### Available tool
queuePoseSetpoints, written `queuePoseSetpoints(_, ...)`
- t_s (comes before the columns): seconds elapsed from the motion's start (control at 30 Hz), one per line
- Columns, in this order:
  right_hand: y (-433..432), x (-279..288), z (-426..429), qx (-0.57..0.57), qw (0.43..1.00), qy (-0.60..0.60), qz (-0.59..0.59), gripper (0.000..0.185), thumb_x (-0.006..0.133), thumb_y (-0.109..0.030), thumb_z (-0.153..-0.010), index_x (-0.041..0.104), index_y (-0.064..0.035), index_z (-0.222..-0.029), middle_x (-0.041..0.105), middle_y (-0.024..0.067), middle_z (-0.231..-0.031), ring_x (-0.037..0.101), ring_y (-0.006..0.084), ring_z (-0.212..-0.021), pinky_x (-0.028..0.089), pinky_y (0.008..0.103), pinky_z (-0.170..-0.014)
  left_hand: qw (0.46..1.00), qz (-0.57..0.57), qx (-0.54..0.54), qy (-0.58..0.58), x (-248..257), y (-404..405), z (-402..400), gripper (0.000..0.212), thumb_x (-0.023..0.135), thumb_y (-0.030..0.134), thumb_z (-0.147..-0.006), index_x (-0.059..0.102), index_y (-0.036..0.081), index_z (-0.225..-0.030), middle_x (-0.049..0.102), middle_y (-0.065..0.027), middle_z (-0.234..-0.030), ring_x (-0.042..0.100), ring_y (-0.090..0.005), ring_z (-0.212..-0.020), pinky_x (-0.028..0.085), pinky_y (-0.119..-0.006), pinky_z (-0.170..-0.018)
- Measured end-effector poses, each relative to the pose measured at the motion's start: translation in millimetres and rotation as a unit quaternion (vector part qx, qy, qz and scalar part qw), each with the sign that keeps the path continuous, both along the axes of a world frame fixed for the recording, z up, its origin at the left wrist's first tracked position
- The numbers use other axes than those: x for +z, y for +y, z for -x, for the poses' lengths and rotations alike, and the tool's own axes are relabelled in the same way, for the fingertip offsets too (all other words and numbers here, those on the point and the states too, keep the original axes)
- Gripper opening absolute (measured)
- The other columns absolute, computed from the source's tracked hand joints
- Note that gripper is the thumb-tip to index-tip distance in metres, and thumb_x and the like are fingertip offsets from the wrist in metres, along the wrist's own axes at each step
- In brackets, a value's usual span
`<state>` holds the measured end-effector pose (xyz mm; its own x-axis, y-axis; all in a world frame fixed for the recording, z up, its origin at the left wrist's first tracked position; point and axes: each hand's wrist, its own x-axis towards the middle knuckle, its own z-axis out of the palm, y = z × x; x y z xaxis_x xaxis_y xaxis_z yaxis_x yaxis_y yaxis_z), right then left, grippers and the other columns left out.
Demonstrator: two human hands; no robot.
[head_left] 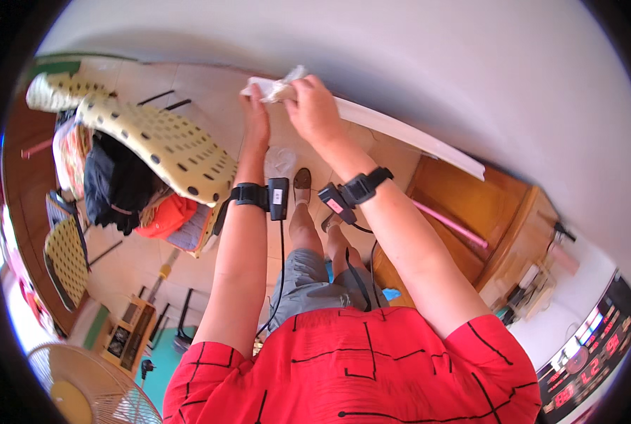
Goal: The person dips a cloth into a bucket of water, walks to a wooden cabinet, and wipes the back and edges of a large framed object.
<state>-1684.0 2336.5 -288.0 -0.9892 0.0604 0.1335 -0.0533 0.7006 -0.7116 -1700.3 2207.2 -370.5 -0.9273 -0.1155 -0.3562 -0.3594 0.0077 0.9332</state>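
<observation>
Both arms reach forward, each with a black strapped device on the wrist. My left hand (255,114) grips the near end of a long white strip or trunking (411,132), which runs to the right along the wall. Against that same end my right hand (313,108) holds a crumpled whitish tissue or cloth (282,90), its fingers bent around it. The strip's far end lies over a brown wooden cabinet (464,196). What the strip is made of cannot be told.
Left stand chairs with dotted yellow covers (162,143), heaped with dark and red clothes (119,180). A pink rod (450,225) lies on the cabinet. A fan (71,397) is at the lower left, a lit digital display (591,355) at the lower right. Clear plastic (280,161) lies on the tiles.
</observation>
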Motion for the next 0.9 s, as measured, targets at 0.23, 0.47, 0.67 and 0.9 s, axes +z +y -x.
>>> queuePoseSetpoints(0.23,138.6,9.7,-85.0,-0.07,0.991,-0.106,-0.049,0.028,0.067,-0.009,-0.076,0.061,0.0014,-0.102,0.058,0.0189,-0.099,0.058,0.0369,-0.09,0.048,0.0424,-0.079,0.992,0.104,0.006,0.071,-23.1,-6.7,6.9,0.072,0.027,0.053,-0.098,0.035,-0.008,-0.135,0.042,-0.0209,-0.137,0.039,-0.0286,-0.127,0.027,-0.036,-0.107)
queuePoseSetpoints(0.47,335.1,7.2,-203.5,-0.189,0.956,-0.092,-0.203,0.028,0.066,-0.01,-0.077,0.062,0.0011,-0.103,0.059,0.0184,-0.098,0.057,0.0368,-0.093,0.047,0.0433,-0.083,0.997,0.051,0.054,0.003,-37.7,-23.9,27.6,0.082,0.032,0.063,-0.093,0.03,-0.002,-0.141,0.04,-0.0137,-0.141,0.039,-0.023,-0.128,0.027,-0.032,-0.106)
queuePoseSetpoints(0.67,427.4,-7.0,-285.0,-0.301,0.875,-0.213,-0.314,0.022,0.066,-0.014,-0.079,0.062,-0.0013,-0.097,0.061,0.0198,-0.098,0.058,0.0381,-0.094,0.047,0.0444,-0.08,0.998,0.033,0.037,0.031,-27.5,-11.9,24.0,0.084,0.031,0.064,-0.093,0.027,-0.004,-0.142,0.036,-0.0167,-0.144,0.036,-0.0253,-0.132,0.024,-0.034,-0.111)
queuePoseSetpoints(0.9,365.5,3.5,-239.8,-0.352,0.894,0.056,-0.272,0.024,0.067,-0.017,-0.079,0.063,-0.0021,-0.097,0.062,0.0179,-0.097,0.057,0.0372,-0.093,0.045,0.0463,-0.085,0.996,0.068,0.021,-0.047,-17.3,-22.5,30.3,0.091,0.034,0.075,-0.085,0.035,0.002,-0.14,0.05,-0.0062,-0.13,0.05,-0.0124,-0.102,0.039,-0.024,-0.077)
